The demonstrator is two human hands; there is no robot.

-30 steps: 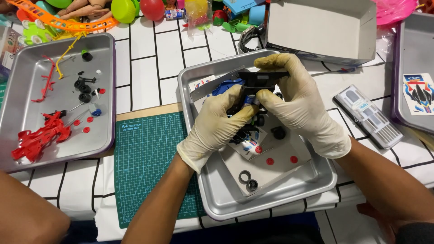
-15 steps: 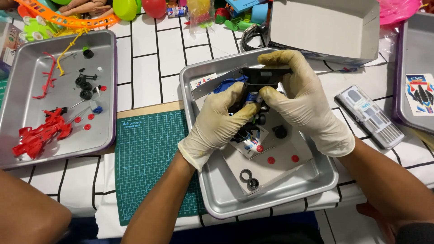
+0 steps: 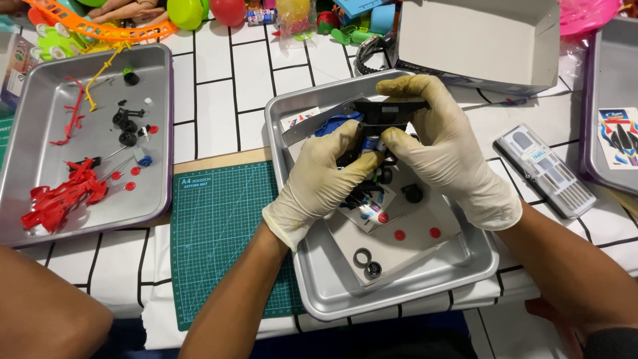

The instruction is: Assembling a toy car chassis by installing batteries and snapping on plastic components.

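Note:
Both my hands wear cream rubber gloves and hold a small black toy-car chassis (image 3: 387, 114) above a metal tray (image 3: 465, 266). My left hand (image 3: 325, 179) grips its lower left side. My right hand (image 3: 442, 149) pinches its top and right side. A blue car part (image 3: 332, 125) shows behind my left fingers. Under the hands in the tray lie a sticker sheet (image 3: 364, 211), a black wheel (image 3: 412, 193), red round pieces (image 3: 399, 235) and black rings (image 3: 362, 256).
A green cutting mat (image 3: 219, 233) lies left of the tray. A second metal tray (image 3: 40, 100) at far left holds red plastic parts and small black wheels. A grey box (image 3: 478, 40), a clear tool case (image 3: 546, 169) and colourful toys stand behind. Someone's knee (image 3: 46, 312) is at bottom left.
Both hands have kept their hold on the chassis and barely shifted. The view has tilted slightly.

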